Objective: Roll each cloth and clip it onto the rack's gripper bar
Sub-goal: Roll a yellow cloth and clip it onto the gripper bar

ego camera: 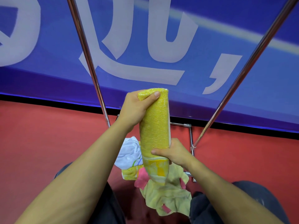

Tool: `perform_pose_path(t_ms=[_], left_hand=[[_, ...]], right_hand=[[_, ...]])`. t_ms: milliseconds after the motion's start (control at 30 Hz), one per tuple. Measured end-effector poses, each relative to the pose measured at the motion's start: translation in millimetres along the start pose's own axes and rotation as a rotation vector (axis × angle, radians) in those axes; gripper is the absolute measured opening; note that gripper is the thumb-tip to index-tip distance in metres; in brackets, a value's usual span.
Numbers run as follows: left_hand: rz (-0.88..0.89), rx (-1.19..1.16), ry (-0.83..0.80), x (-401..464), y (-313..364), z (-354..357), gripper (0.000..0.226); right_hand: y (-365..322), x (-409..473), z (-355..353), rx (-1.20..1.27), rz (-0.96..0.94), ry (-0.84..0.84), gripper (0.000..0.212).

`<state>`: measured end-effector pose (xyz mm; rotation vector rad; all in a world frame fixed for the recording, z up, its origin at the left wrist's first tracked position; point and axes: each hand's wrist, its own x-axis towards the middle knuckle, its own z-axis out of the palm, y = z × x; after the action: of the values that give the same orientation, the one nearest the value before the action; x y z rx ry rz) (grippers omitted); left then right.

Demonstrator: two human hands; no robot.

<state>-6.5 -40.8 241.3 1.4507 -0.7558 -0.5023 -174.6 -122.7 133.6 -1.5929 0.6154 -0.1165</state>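
Observation:
A yellow towel (pixel 153 125) is rolled into a thick upright tube in the middle of the view. My left hand (pixel 134 109) grips its top end, thumb across the roll's opening. My right hand (pixel 173 152) holds the lower part, just above the patterned border. Two shiny metal rack poles, the left pole (pixel 87 55) and the right pole (pixel 239 75), slant up on either side of the roll. The rack's gripper bar is out of view.
On the floor below lies a heap of cloths: a white one (pixel 129 151), a pale yellow one (pixel 168 198) and a pink one (pixel 142 178). The rack's low metal frame (pixel 191 136) stands on red carpet (pixel 40 139). A blue banner (pixel 161 38) fills the back. My knees flank the heap.

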Motion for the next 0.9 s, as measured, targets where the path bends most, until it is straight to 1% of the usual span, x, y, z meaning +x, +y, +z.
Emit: perform_pose_path(t_ms=[100, 233, 333, 367, 400, 467, 500, 533, 633, 700, 767, 800, 867, 900], left_hand=[[-0.046, -0.025, 0.008, 0, -4, -3, 0.028], [-0.093, -0.054, 0.028, 3, -9, -8, 0.024], [-0.158, -0.121, 0.105, 10, -19, -18, 0.025], [-0.189, -0.151, 0.131, 13, -22, -22, 0.024], [-0.222, -0.172, 0.154, 17, -27, -27, 0.024], [-0.295, -0.201, 0.184, 22, -36, -36, 0.026], [-0.337, -0.211, 0.195, 24, -42, -39, 0.028], [-0.377, -0.226, 0.205, 26, -48, -41, 0.03], [-0.499, -0.26, 0.198, 24, -63, -40, 0.038], [-0.559, -0.254, 0.162, 21, -71, -36, 0.038], [-0.572, -0.173, 0.138, 17, -75, -30, 0.035], [-0.534, -0.082, 0.124, 14, -76, -27, 0.036], [-0.357, 0.112, 0.087, 8, -66, -22, 0.042], [-0.279, 0.119, 0.025, 5, -58, -18, 0.039]], right_hand=[[-4, -4, 2, -0.006, 0.016, 0.019, 0.015], [-11, -6, 5, 0.06, 0.025, 0.026, 0.016], [-14, -6, 4, 0.013, -0.058, 0.021, 0.023], [-17, -8, 4, 0.002, -0.101, 0.0, 0.032], [-21, -9, 4, -0.003, -0.143, -0.031, 0.045], [-31, -14, 1, -0.018, -0.213, -0.09, 0.076], [-36, -16, -1, -0.021, -0.236, -0.114, 0.087], [-41, -17, -3, -0.024, -0.251, -0.134, 0.092], [-52, -21, -10, -0.003, -0.289, -0.152, 0.09], [-56, -23, -14, 0.03, -0.315, -0.125, 0.082], [-60, -26, -16, 0.157, -0.288, -0.136, 0.072], [-61, -27, -17, 0.249, -0.271, -0.156, 0.067], [-64, -28, -21, 0.407, -0.245, -0.175, 0.059], [-65, -28, -24, 0.454, -0.239, -0.159, 0.057]])
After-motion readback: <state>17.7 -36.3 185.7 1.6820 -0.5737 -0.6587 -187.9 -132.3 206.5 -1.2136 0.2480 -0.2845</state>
